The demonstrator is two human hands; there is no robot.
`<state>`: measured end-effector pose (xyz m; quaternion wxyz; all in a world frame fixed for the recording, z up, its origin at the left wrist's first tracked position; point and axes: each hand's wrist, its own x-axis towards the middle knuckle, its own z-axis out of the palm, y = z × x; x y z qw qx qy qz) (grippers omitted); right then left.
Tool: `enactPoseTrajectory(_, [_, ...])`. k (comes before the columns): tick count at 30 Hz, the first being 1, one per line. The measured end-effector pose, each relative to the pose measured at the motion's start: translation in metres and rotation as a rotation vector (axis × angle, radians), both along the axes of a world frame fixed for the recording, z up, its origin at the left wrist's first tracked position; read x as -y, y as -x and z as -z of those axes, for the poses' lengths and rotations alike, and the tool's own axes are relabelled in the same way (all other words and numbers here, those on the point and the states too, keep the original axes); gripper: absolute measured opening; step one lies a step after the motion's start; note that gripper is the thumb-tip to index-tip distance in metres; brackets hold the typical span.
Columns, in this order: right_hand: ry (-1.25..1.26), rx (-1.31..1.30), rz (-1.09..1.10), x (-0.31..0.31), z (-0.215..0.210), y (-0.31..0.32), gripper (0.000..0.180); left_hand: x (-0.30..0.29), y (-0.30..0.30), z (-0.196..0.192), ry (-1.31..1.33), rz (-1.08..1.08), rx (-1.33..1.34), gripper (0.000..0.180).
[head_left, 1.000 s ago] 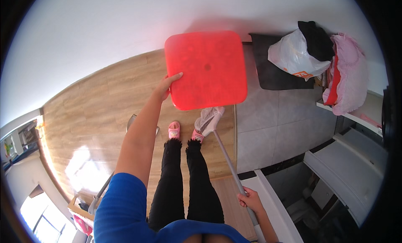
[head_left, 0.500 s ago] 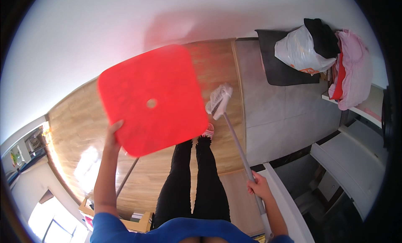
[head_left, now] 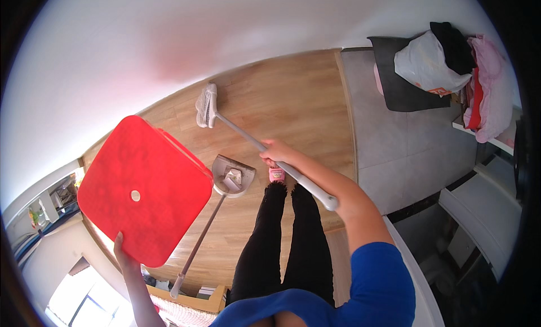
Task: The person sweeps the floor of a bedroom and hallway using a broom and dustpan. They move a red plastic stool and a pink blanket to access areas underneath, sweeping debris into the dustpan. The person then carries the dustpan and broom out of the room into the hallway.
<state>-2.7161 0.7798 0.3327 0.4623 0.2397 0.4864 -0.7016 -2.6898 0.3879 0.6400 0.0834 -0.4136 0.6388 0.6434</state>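
My left hand (head_left: 125, 255) grips a red plastic stool (head_left: 152, 186) near its lower edge, holding it off the floor at the left. The stool's square seat, with a small round hole, faces up. My right hand (head_left: 274, 151) is wrapped round the grey shaft of a broom (head_left: 242, 134), and its handle end lies along my forearm. The plastic-covered broom head (head_left: 207, 105) is by the wall. A long-handled dustpan (head_left: 243, 186) with crumpled pale waste (head_left: 233, 179) in its pan is between the stool and my foot; its handle runs toward the lower left.
Wood flooring (head_left: 298, 96) meets grey tiles (head_left: 375, 141) at a strip on the right. A dark mat (head_left: 386, 96), a white plastic bag (head_left: 422, 62) and pink cloth (head_left: 490, 96) are at the far right. A cardboard box (head_left: 217, 299) stands at the lower left.
The stool has moved left and toward me, turning and uncovering the dustpan. My right hand has swung forward and left, carrying the broom head left across the floor to near the wall.
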Motion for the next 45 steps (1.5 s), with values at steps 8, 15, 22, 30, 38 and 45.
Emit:
enactPoseTrajectory(8, [-0.077,0.056,0.187,-0.098,-0.017,-0.023,0.055,0.045,-0.008,-0.007,0.052,-0.032,0.075,0.064])
enactPoseTrajectory(15, [-0.27,0.148,0.48,-0.157,-0.106,-0.071,0.058,0.063,-0.014,-0.018,0.054,-0.043,0.127,0.064])
enactPoseTrajectory(22, [0.312,0.207,0.499,-0.044,-0.094,-0.048,0.027,0.067,-0.013,-0.005,-0.009,-0.065,0.096,0.059])
enactPoseTrajectory(30, [0.35,0.266,0.525,0.006,-0.054,0.018,0.013,0.06,-0.011,-0.001,-0.057,-0.056,0.071,0.06])
enactPoseTrajectory(38, [0.234,0.142,0.803,-0.101,-0.081,-0.01,0.02,0.055,-0.001,0.007,-0.076,-0.039,0.079,0.06])
enactPoseTrajectory(45, [-0.162,0.192,0.672,-0.1,-0.113,-0.065,0.048,0.033,0.016,0.011,-0.141,0.018,0.078,0.061])
